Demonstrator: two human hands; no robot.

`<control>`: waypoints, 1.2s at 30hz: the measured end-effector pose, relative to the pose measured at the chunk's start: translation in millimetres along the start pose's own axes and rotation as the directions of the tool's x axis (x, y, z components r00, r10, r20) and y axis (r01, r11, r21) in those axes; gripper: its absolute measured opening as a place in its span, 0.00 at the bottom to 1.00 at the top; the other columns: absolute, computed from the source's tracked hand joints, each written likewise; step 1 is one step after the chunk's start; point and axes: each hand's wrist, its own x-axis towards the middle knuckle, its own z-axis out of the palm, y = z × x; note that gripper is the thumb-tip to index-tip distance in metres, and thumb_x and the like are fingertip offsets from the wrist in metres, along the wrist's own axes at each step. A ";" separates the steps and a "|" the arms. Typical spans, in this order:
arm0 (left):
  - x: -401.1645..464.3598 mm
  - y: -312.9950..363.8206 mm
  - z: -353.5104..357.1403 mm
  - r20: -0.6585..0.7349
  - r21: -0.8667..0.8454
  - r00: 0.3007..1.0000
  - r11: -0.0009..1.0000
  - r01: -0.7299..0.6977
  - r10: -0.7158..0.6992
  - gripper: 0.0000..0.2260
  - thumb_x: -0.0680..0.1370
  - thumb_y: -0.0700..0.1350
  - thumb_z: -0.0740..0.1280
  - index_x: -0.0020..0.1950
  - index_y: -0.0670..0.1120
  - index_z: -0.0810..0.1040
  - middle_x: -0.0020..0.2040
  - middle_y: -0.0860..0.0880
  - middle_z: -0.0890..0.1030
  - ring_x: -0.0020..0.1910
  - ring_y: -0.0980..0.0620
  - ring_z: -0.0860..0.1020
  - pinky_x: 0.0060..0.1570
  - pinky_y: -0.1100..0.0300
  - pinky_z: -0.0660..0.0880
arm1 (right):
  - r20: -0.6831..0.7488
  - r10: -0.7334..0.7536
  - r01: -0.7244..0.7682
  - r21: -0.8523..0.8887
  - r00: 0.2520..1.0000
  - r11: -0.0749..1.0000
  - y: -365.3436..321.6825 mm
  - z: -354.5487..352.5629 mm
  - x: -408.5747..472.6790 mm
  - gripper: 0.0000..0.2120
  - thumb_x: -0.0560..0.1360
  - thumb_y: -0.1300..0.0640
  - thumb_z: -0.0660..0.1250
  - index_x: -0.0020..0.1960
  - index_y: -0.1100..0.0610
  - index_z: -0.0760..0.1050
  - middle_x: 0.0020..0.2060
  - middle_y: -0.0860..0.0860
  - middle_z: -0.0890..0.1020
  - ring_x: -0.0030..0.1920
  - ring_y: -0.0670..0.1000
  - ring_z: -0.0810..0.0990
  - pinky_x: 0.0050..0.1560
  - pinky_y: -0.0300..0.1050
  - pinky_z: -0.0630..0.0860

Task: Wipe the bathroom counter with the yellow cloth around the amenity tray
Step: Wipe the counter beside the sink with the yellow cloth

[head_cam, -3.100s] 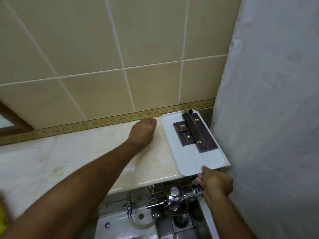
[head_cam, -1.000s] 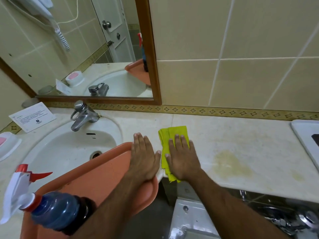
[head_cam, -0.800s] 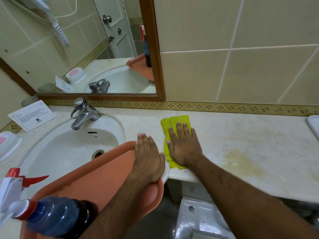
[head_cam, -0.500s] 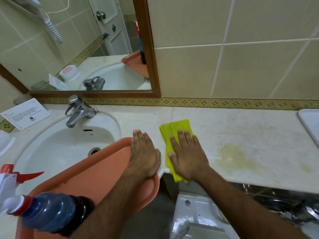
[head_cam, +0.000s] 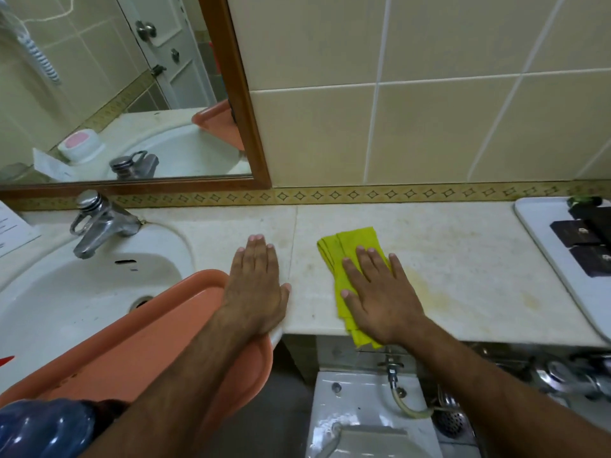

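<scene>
The folded yellow cloth (head_cam: pixel 344 249) lies on the cream marble counter (head_cam: pixel 463 256), its near end hanging over the front edge. My right hand (head_cam: pixel 380 292) presses flat on it, fingers spread. My left hand (head_cam: pixel 256 285) rests flat on the counter beside the sink, fingers together, holding nothing. The white amenity tray (head_cam: pixel 542 236) with dark boxes (head_cam: pixel 575 231) sits at the far right, cut off by the frame edge. A yellowish stain (head_cam: pixel 439 292) marks the counter just right of the cloth.
A white sink (head_cam: pixel 66 292) with a chrome tap (head_cam: pixel 99 223) is on the left. An orange basin (head_cam: pixel 148 342) rests over its near rim, with a blue spray bottle (head_cam: pixel 43 428) in it. A mirror (head_cam: pixel 115 94) hangs behind. A toilet tank (head_cam: pixel 363 408) and pipes sit below the counter.
My right hand has slid the yellow cloth to the right along the counter, away from my left hand. My left hand stays by the basin. The view shifted right, showing more of the tray.
</scene>
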 end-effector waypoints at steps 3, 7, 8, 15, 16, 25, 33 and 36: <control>19.9 27.5 -0.8 -0.045 -0.138 0.996 0.987 -0.089 0.083 0.34 0.80 0.57 0.46 0.78 0.39 0.40 0.79 0.38 0.39 0.78 0.44 0.38 0.76 0.49 0.38 | 0.010 0.073 -0.073 -0.011 0.997 0.997 25.3 -10.3 19.3 0.32 0.80 0.39 0.45 0.80 0.51 0.54 0.80 0.56 0.56 0.80 0.57 0.52 0.78 0.63 0.46; 29.9 60.6 18.7 -0.065 -0.157 0.994 0.982 -0.100 0.091 0.33 0.81 0.57 0.46 0.78 0.38 0.41 0.79 0.38 0.39 0.78 0.43 0.38 0.77 0.48 0.38 | -0.033 0.181 -0.182 -0.020 0.983 0.983 33.4 -15.6 33.6 0.32 0.80 0.40 0.46 0.80 0.53 0.53 0.80 0.57 0.55 0.80 0.58 0.52 0.78 0.61 0.47; 31.3 66.4 24.2 -0.074 -0.156 0.993 0.982 -0.103 0.092 0.33 0.81 0.57 0.45 0.78 0.37 0.41 0.79 0.38 0.39 0.78 0.43 0.38 0.77 0.48 0.38 | -0.043 0.174 -0.174 -0.014 0.984 0.985 35.6 -11.9 20.8 0.32 0.80 0.40 0.46 0.80 0.54 0.54 0.80 0.57 0.57 0.80 0.58 0.53 0.78 0.61 0.47; 36.7 68.3 38.5 -0.128 -0.173 0.987 0.978 -0.119 0.098 0.34 0.79 0.59 0.40 0.78 0.40 0.39 0.79 0.41 0.37 0.78 0.46 0.35 0.76 0.50 0.37 | 0.027 0.177 -0.175 -0.061 0.984 0.983 114.7 -28.7 1.7 0.31 0.81 0.40 0.46 0.80 0.52 0.54 0.80 0.56 0.56 0.80 0.57 0.53 0.78 0.61 0.48; 37.1 69.3 39.3 -0.121 -0.174 0.988 0.978 -0.114 0.094 0.34 0.79 0.59 0.40 0.78 0.40 0.39 0.79 0.41 0.36 0.78 0.46 0.35 0.76 0.50 0.37 | 0.018 0.238 -0.236 -0.077 0.971 0.969 124.3 -35.5 13.7 0.30 0.81 0.41 0.47 0.80 0.53 0.54 0.80 0.57 0.55 0.80 0.58 0.53 0.78 0.60 0.48; 43.1 65.4 37.9 -0.071 -0.129 0.989 0.981 -0.142 0.133 0.32 0.79 0.58 0.40 0.79 0.42 0.41 0.80 0.44 0.39 0.78 0.48 0.37 0.77 0.49 0.40 | 0.054 0.056 -0.053 -0.052 0.997 0.997 138.2 -31.6 -64.1 0.33 0.79 0.36 0.47 0.79 0.52 0.58 0.79 0.59 0.60 0.78 0.59 0.58 0.77 0.60 0.50; 44.5 69.4 37.0 -0.079 -0.116 0.988 0.983 -0.144 0.136 0.32 0.79 0.58 0.40 0.79 0.42 0.45 0.80 0.44 0.43 0.79 0.48 0.41 0.77 0.48 0.42 | 0.014 0.234 -0.227 -0.189 0.972 0.955 219.5 -48.1 -44.3 0.34 0.79 0.37 0.43 0.79 0.54 0.57 0.78 0.62 0.61 0.78 0.60 0.58 0.78 0.62 0.47; 42.9 71.3 32.6 -0.074 -0.112 0.988 0.984 -0.140 0.132 0.32 0.79 0.58 0.40 0.79 0.41 0.46 0.80 0.43 0.44 0.79 0.48 0.42 0.77 0.48 0.43 | -0.031 0.325 -0.327 -0.095 0.945 0.940 208.4 -39.5 -59.2 0.34 0.80 0.39 0.46 0.79 0.58 0.56 0.78 0.65 0.59 0.78 0.62 0.56 0.78 0.60 0.48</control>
